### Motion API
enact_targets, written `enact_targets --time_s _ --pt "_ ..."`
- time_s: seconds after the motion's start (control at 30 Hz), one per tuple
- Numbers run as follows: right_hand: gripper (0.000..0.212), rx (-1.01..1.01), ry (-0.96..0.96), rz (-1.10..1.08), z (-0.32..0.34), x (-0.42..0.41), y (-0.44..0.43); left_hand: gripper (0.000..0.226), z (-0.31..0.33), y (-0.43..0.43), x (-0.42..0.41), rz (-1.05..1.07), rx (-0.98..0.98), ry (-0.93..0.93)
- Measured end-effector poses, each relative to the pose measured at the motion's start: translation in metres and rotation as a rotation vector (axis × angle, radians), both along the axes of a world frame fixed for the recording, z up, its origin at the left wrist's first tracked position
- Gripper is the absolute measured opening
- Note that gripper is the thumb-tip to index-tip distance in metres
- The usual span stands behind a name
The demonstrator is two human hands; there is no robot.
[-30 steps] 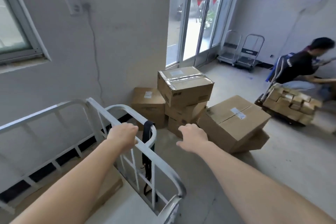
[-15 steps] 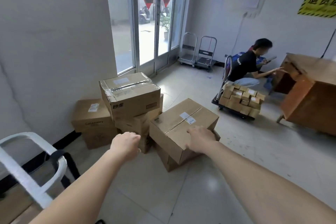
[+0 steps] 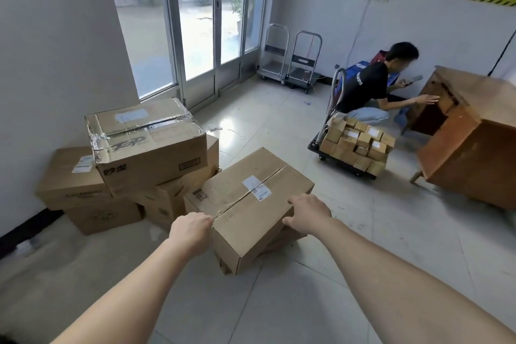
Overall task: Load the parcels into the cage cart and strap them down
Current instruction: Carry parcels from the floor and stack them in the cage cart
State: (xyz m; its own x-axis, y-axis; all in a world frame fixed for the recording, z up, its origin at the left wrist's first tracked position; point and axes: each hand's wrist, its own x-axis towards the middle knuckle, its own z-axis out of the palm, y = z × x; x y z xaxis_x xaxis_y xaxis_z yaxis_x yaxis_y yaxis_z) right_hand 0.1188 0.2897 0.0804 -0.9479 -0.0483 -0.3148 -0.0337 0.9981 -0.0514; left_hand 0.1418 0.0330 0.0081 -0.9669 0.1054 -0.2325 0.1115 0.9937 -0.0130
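**Nearest parcel: grip not yet secure for lifting**

The parcel stack [image 3: 148,145] stood at left against the wall. The cage cart was not in view. The nearest parcel [image 3: 251,201] lay just right of the stack. The right hand [image 3: 308,215] curled over its right top edge. The left hand [image 3: 191,232] met its near left corner, grasp indeterminate. Recommended: seat both hands under opposite edges before lifting.

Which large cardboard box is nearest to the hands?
The front box, white label beside its centre seam; left hand and right hand are at its near edges.
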Motion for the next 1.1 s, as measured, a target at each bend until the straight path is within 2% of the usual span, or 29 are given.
enact_targets --time_s 0.1,0.23,0.6,0.9,1.1 --pt "0.052 -0.023 0.0 0.01 -0.008 -0.042 0.019 0.021 -0.009 0.019 -0.033 0.03 -0.02 -0.037" --pt "0.052 -0.031 -0.055 0.035 -0.023 -0.093 0.041 0.025 -0.023 0.04 -0.068 0.09 -0.023 -0.087" --pt "0.051 -0.001 -0.151 0.261 -0.068 -0.241 0.098 0.033 -0.08 0.1 -0.136 0.458 0.074 -0.219" --pt "0.051 0.021 -0.195 0.374 -0.12 -0.351 0.098 0.037 -0.121 0.103 -0.177 0.743 0.119 -0.285" --pt "0.054 0.038 -0.227 0.379 -0.171 -0.416 0.095 0.039 -0.162 0.101 -0.216 0.835 0.127 -0.361"
